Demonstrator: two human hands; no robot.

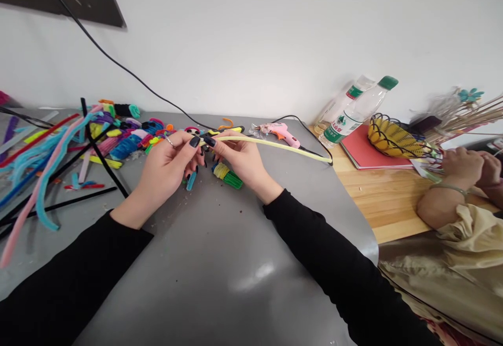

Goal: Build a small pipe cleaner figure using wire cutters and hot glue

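My left hand (pixel 167 168) and my right hand (pixel 239 160) meet over a grey mat (pixel 220 262). Both pinch the near end of a long pale-yellow pipe cleaner (pixel 275 145), which runs out to the right above the mat. A small black piece (pixel 206 137) sits between the fingertips where the hands meet. Under my right hand lies a short yellow-and-green coiled piece (pixel 228 175). A small blue piece (pixel 191 181) lies below my left hand. Both sleeves are black.
A heap of coloured pipe cleaners (pixel 58 152) covers the mat's left side. A pink glue gun (pixel 281 133) with a black cord lies behind my hands. On the wooden table (pixel 373 199) at right are two plastic bottles (pixel 353 110), a red book (pixel 365 154) and a wire basket (pixel 393 139). Another person's hands (pixel 471 170) work at far right.
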